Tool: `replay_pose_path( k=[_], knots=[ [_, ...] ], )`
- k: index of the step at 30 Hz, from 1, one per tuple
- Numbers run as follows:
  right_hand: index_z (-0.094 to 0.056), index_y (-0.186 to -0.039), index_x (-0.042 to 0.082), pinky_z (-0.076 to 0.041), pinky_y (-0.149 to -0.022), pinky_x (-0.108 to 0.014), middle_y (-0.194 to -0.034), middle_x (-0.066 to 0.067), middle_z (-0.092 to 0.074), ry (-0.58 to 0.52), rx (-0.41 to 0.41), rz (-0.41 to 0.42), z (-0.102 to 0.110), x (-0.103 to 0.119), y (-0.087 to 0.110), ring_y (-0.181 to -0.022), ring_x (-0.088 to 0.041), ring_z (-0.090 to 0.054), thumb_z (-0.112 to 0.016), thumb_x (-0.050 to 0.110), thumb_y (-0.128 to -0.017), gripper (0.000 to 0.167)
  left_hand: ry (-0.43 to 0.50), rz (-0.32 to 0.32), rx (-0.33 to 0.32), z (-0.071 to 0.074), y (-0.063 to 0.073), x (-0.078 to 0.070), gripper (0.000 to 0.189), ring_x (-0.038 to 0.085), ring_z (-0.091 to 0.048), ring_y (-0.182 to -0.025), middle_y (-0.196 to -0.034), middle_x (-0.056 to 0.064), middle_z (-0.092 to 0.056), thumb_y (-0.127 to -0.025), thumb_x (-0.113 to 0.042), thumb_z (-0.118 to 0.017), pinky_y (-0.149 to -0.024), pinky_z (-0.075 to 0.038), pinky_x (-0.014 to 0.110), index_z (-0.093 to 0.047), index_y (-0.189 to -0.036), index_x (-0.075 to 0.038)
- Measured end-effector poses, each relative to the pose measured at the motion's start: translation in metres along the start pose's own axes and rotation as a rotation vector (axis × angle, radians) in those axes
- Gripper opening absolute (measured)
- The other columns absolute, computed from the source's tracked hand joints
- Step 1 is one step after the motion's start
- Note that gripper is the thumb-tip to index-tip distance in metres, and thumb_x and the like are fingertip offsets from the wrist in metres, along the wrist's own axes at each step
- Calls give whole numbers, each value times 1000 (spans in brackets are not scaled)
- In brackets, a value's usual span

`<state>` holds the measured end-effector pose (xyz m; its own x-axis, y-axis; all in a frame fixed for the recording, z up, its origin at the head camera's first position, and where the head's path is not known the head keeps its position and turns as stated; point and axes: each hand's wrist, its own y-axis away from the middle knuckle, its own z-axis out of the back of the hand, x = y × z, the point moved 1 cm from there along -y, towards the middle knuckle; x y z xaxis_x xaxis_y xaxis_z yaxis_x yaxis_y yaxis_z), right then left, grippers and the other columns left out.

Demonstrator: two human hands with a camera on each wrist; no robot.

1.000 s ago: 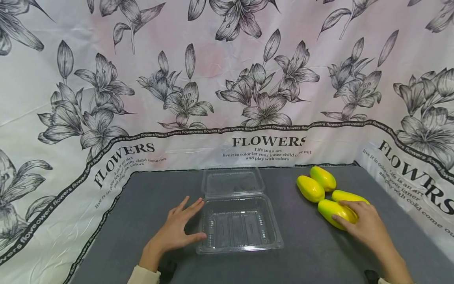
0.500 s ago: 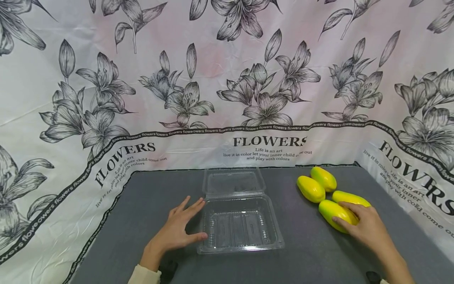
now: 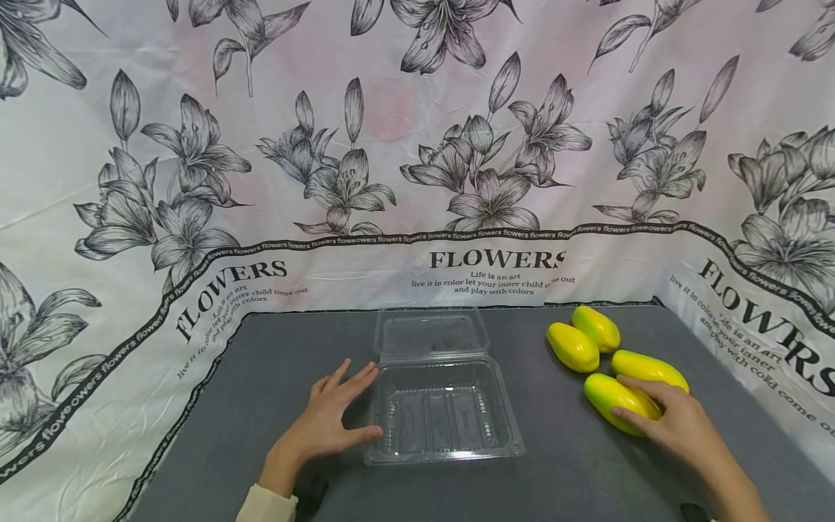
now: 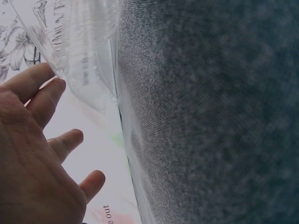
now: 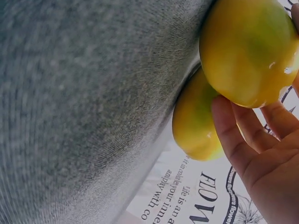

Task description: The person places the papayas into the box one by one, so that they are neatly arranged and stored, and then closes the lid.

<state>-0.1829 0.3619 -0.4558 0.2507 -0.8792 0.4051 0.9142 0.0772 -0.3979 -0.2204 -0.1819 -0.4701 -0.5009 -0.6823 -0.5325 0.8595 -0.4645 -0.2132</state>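
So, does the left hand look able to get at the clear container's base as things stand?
Yes, most likely: the left hand is spread at the left edge of the base, nothing visible blocks it, and the lid is folded open behind.

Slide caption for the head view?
Right hand grips one of four yellow fruits; left hand spread at the left edge of an open clear container.

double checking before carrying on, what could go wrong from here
The right hand might lose its grip on the smooth front fruit, which could roll. It could also knock the yellow fruit just behind. The clear container might slide if the left hand beside it pushes.
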Motion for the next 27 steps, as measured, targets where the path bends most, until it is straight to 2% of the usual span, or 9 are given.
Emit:
replay_pose_path(
  k=[3, 11, 13, 15, 17, 19, 22, 24, 27],
  knots=[
    [-73, -125, 6, -48, -84, -54, -123, -20, -72, 8, 12, -12, 1, 2, 1, -110, -48, -62, -89, 32, -79, 55, 0, 5, -1, 0, 0, -1, 94, 45, -15, -157, -166, -2, -35, -81, -55, -78, -114, -11, 75, -38, -159, -23],
    [-68, -131, 2, -47, -85, -65, -127, -29, -67, -13, 71, -70, 1, 4, 3, -112, -57, -60, -86, 33, -82, 61, -5, 16, 2, -1, 0, 1, 93, 45, -12, -157, -166, -3, -34, -81, -53, -78, -115, -9, 75, -37, -159, -23],
    [-68, -131, 3, -47, -85, -64, -128, -29, -67, -18, 79, -71, 2, 4, 3, -113, -56, -60, -86, 33, -82, 61, -8, 15, -1, -1, -1, 1, 93, 45, -11, -158, -166, -3, -34, -81, -54, -78, -115, -8, 74, -37, -159, -23],
    [-69, -131, 4, -49, -86, -59, -127, -26, -68, -19, 81, -61, 2, 4, 2, -113, -52, -61, -87, 33, -81, 60, -11, 12, -5, -1, -1, 1, 93, 45, -11, -158, -166, -4, -34, -81, -55, -77, -115, -8, 74, -38, -159, -23],
    [-70, -130, 7, -50, -86, -45, -127, -22, -70, -17, 78, -43, 2, 5, 1, -112, -41, -65, -87, 34, -81, 58, -16, 11, -7, -1, -1, 1, 94, 44, -12, -158, -166, -5, -34, -81, -58, -77, -115, -9, 74, -38, -159, -23],
    [-71, -129, 9, -47, -85, -28, -125, -17, -72, -22, 66, -19, 2, 6, 0, -112, -15, -64, -87, 35, -81, 57, -13, 8, -8, -1, -1, 1, 94, 44, -12, -158, -166, -5, -34, -81, -58, -76, -115, -9, 74, -38, -159, -23],
    [-73, -127, 11, -38, -83, -9, -122, -14, -74, -51, 36, 26, 2, 12, -2, -108, 17, -48, -89, 32, -79, 55, -12, 4, -11, -2, 0, 1, 93, 43, -11, -158, -166, -5, -34, -81, -57, -76, -115, -9, 73, -38, -159, -23],
    [-73, -127, 11, -34, -84, -3, -121, -14, -74, -83, 20, 57, 0, 17, -5, -108, 25, -40, -89, 30, -79, 54, -9, 1, -16, -2, 0, 1, 93, 44, -12, -158, -166, -5, -35, -81, -55, -77, -115, -10, 73, -38, -159, -23],
    [-73, -127, 12, -37, -81, -5, -117, -12, -75, -129, 14, 79, -3, 28, -8, -102, 20, -46, -89, 26, -79, 53, -8, -1, -19, -3, 0, 0, 93, 43, -12, -158, -166, -5, -35, -81, -55, -77, -114, -11, 72, -38, -159, -23]
  ],
)
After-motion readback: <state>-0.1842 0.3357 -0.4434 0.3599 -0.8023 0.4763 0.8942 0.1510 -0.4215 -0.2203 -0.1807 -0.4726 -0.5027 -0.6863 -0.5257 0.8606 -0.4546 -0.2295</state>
